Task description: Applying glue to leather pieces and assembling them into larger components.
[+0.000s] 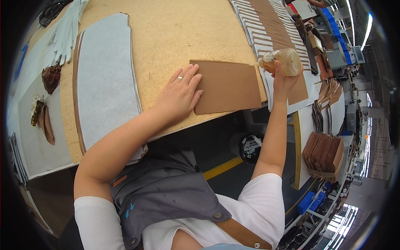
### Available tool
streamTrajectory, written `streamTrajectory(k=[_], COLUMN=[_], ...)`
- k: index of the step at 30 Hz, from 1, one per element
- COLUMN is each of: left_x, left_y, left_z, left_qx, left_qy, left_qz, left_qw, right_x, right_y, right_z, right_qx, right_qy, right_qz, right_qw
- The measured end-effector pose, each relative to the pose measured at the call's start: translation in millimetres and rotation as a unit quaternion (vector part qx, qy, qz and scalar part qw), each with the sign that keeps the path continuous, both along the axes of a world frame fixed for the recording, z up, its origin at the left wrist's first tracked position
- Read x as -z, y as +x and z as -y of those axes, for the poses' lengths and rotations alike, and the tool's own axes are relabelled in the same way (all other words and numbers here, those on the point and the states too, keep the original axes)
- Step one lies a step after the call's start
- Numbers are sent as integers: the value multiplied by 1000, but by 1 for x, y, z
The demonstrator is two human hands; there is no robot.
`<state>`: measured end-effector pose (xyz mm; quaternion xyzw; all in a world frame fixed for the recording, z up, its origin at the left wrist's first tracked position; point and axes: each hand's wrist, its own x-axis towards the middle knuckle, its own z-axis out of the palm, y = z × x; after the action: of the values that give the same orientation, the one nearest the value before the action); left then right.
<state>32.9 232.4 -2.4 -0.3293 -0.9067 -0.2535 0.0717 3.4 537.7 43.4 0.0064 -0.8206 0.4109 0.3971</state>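
Observation:
A flat brown rectangular panel [228, 86], perhaps leather, lies near the front edge of the wooden worktable [175, 29]. My left hand [180, 92], with a ring on one finger, lies flat at the panel's left edge, its fingers apart and their tips resting on it. In my right hand [286, 79] is a translucent squeeze bottle [283, 61] with amber-brown residue inside. It is held on its side, and its thin nozzle points left at the panel's upper right corner. Whether the nozzle touches the panel I cannot tell.
Left of my arm lies a stack of pale grey-white sheets [107, 62]. Brown strips with white edging [271, 29] cover the far right. Bundled brown pieces [323, 154] stand at the right. A dark scrap [51, 78] lies at the left, and a round bin [251, 148] is below the table.

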Motion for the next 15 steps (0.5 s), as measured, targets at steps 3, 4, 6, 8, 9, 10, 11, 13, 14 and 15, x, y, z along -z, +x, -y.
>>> streamTrajectory(k=[3, 4, 6, 8, 9, 10, 11, 13, 14, 15], left_x=[-1, 0, 0, 0, 0, 1, 2, 4, 4, 5], left_y=[0, 0, 0, 0, 0, 0, -1, -1, -1, -2], left_z=[0, 0, -1, -1, -1, -1, 0, 0, 0, 0], left_qx=[1, 2, 3, 3, 4, 3, 0, -1, -1, 1], left_qy=[-4, -4, -3, -3, -2, -3, -5, 3, 11, 13], left_qz=[3, 4, 4, 5, 4, 5, 7, 7, 8, 6], left_qw=[1000, 1000, 1000, 1000, 1000, 1000, 1000, 1000, 1000, 1000], right_x=[-4, -3, -3, -6, -10, -14, -20, -37, -46, -56], right_y=[4, 4, 5, 7, 8, 11, 12, 16, 18, 22], right_z=[-2, -6, -12, -18, -20, -23, -24, -26, -31, -47], right_qx=[5, 16, 28, 35, 36, 51, 64, 71, 78, 76], right_qy=[-48, -49, -49, -47, -46, -50, -54, -69, -84, -97], right_qz=[23, 17, 10, 4, 2, -1, -5, -37, -69, -37], right_qw=[999, 999, 998, 998, 998, 997, 996, 994, 991, 992])
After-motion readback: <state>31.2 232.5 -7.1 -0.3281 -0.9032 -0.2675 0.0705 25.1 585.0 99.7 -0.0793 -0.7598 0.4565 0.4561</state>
